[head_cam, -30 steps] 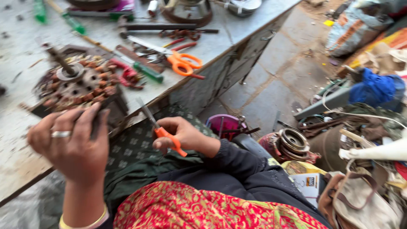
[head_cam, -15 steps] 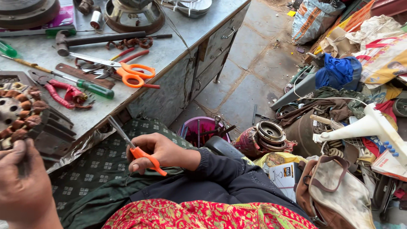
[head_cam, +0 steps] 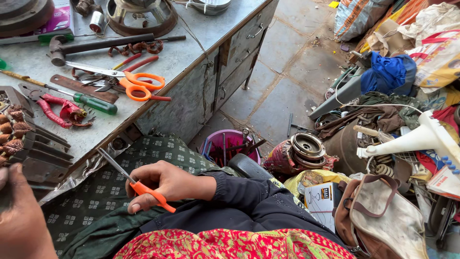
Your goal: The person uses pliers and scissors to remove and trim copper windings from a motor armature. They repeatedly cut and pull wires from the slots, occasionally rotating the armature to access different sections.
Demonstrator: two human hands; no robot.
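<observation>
1. The right hand [head_cam: 165, 184] is closed around small orange-handled scissors [head_cam: 132, 180]; it rests on the green patterned cloth [head_cam: 110, 192] over the lap, blades pointing up toward the edge of the metal workbench [head_cam: 191, 52].
2. The left hand [head_cam: 21, 218] sits at the bottom left corner, just beside the motor stator [head_cam: 24, 144] with its copper windings; whether its fingers grip anything I cannot tell (most of the hand is cut off by the frame).
3. On the bench lie larger orange scissors [head_cam: 129, 79], red-handled pliers [head_cam: 57, 108], a green-handled screwdriver [head_cam: 76, 98] and a hammer [head_cam: 96, 45]; a purple bucket [head_cam: 230, 146] stands on the floor below.
4. Risks, as I judge them: the bare blade tips point toward the stator and the other hand, so a slip could nick a finger or cut winding wire; the stator sits near the bench edge and a push could tip it onto the lap.
</observation>
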